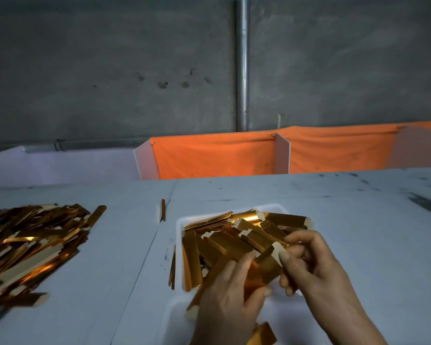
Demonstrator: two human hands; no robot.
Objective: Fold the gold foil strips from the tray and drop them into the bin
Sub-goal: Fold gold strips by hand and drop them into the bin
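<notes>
A white tray [180,221] sits in front of me on the table, heaped with several flat gold foil strips [234,236]. Both hands are over its near part. My left hand [230,298] and my right hand [314,263] both pinch one gold foil strip [265,268], which spans between them just above the pile. My right thumb and fingers curl around its pale upper end; my left fingers grip its lower part. On the left side of the table lies a large loose heap of narrow folded gold strips [33,247].
An orange cloth bin [214,158] with white dividers runs along the table's far edge; a white cloth section [60,165] lies to its left. One gold strip [162,209] stands on edge beyond the tray. A concrete wall with a metal pipe [242,63] rises behind.
</notes>
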